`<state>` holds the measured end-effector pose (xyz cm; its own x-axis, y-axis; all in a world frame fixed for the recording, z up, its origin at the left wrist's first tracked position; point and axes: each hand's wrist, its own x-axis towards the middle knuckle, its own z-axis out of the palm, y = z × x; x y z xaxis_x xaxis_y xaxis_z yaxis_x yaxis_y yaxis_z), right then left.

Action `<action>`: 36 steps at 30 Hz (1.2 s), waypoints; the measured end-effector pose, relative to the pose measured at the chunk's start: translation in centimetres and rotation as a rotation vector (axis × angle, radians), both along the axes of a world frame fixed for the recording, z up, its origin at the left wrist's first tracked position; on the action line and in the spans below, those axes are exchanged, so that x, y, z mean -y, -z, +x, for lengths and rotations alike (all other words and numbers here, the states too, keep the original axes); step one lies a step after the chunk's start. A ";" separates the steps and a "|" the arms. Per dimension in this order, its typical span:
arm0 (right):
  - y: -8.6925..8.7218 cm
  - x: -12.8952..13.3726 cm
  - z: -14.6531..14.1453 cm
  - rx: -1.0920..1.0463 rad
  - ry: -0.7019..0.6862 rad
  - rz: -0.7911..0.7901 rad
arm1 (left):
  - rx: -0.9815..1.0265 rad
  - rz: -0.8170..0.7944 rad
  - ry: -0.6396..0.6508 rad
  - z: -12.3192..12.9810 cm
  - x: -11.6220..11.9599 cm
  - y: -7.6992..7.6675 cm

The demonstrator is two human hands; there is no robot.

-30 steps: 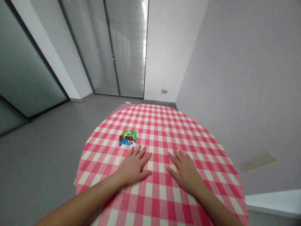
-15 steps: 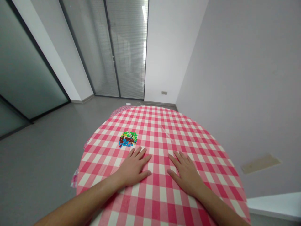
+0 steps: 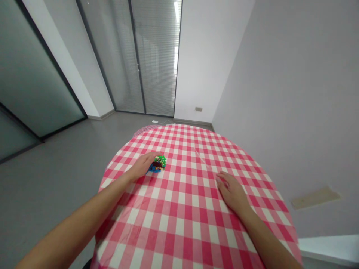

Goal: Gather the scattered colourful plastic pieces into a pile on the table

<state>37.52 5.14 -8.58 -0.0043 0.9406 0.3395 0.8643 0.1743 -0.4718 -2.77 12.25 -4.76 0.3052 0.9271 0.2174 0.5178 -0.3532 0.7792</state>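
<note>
A small pile of building-brick-like pieces in green, blue, dark brown and pale yellow lies on the red and white checked tablecloth, left of the middle. My left hand is at the pile's left side, its fingers stretched over the left edge and covering part of it. No piece shows in its grasp. On the right side of the cloth my right hand rests by itself, the fingers loosely bent and the thumb a little apart, with nothing visible in it.
The tablecloth covers a round-edged table. Behind it are a glass partition with blinds and a white wall with a socket. A small white object with a cord lies beyond the far edge. Grey floor runs along the left.
My left hand has moved forward and left, from flat on the cloth to the pile's left side. My right hand has shifted right and its spread fingers have bent in.
</note>
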 end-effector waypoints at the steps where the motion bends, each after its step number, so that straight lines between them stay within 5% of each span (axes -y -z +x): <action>1: 0.4 -0.2 0.3 0.004 0.001 0.010 | -0.011 0.020 -0.021 -0.7 -1.2 0.4; 6: 1.4 -0.4 0.5 0.042 -0.026 0.014 | -0.082 0.000 -0.014 -1.8 -4.7 1.6; 15: 0.9 -0.3 0.2 0.031 -0.025 -0.021 | -0.260 0.066 0.225 0.6 -5.1 1.9; 36: 0.3 0.0 0.1 0.026 -0.020 -0.043 | -0.378 0.058 0.458 4.9 -1.2 1.7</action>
